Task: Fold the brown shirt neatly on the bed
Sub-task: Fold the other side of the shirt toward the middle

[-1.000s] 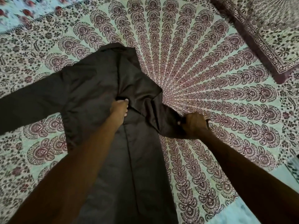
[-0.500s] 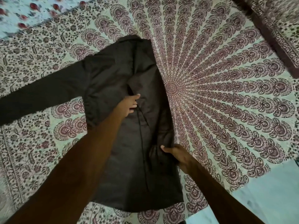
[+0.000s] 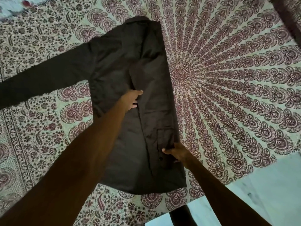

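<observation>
We lose the brown shirt's [image 3: 123,66] spread sleeve [image 3: 32,82] at the left edge, cuff unseen. Our left forearm [image 3: 91,144] covers the shirt's lower left side. The left hand's [image 3: 132,99] fingertips vanish at a fold; the right hand's [image 3: 175,152] fingers hide beneath fabric. A flowered cloth [image 3: 14,5] blurs top left. We cannot identify the dark shape [image 3: 180,216] cut by the bottom edge.

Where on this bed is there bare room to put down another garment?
Widest: the bedspread right of the folded edge of the brown shirt. Smaller: the patch below its outstretched sleeve. Crowded: the middle, where the left hand presses and the right hand holds it.
</observation>
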